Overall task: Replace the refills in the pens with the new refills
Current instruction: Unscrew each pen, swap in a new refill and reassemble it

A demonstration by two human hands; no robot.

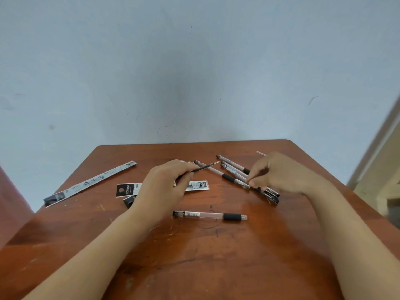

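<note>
1. Pale blue-grey wall fills the upper half, and below it is a scratched, reddish-brown table.
2. Far left on the table, a long refill packet lies flat, slanting away to the right.
3. Just right of it a second packet with a black header lies flat. My hand covers its middle, and its other end shows past my knuckles. A small black scrap lies just on the near side of it.
4. My left hand has its fingers curled round a thin dark refill. The metal tip points right and away, crossing the far end of the slanted pen.
5. In the centre, nearer me and between my forearms, a loose pen lies flat with its clear barrel empty-looking and its black rubber grip to the right. Neither hand touches it.
6. Right of centre is a pile of pens, clear barrels with black grips, lying close and roughly parallel. The slanted pen is the nearest of them.
7. My right hand rests over the near end of the pile, thumb and forefinger pinched on the tip end of the slanted pen. Black pen ends show under my palm.
8. Beyond that hand a thin pale stick lies on the table.
</note>
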